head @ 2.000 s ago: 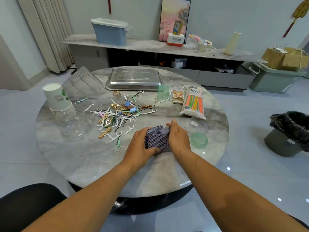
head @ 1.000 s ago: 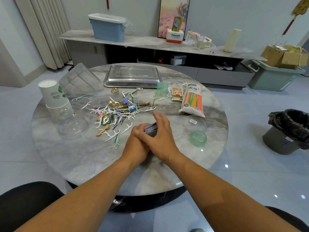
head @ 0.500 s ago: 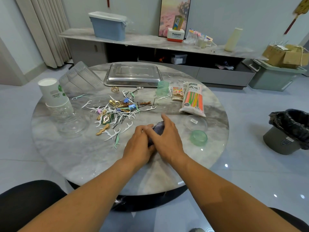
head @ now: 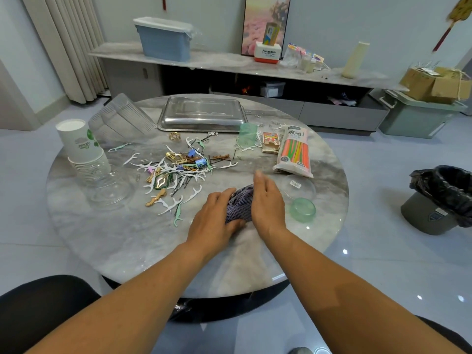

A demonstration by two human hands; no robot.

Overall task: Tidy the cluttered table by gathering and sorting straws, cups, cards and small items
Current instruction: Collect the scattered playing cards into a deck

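Observation:
A loose stack of dark patterned cards (head: pixel 240 204) lies on the round marble table (head: pixel 122 238) between my hands. My left hand (head: pixel 213 221) grips the stack from the left, thumb under its near edge. My right hand (head: pixel 267 203) stands on edge with straight fingers against the stack's right side. A heap of floss picks, hairpins and clips (head: pixel 178 172) spreads to the left behind them. A bag of coloured straws (head: pixel 295 152) lies at the right. Paper cups (head: pixel 79 144) stand stacked on clear cups at the left.
A steel tray (head: pixel 201 114) sits at the back, a green plastic cup (head: pixel 247 135) and small box (head: pixel 270 141) before it. A green lid (head: pixel 302 209) and clear lid (head: pixel 297 187) lie right of my hands. A lined bin (head: pixel 439 198) stands on the floor.
My hands first squared the spread cards together, then my right hand lay over them. Now it has turned on edge at the stack's right side, uncovering the cards.

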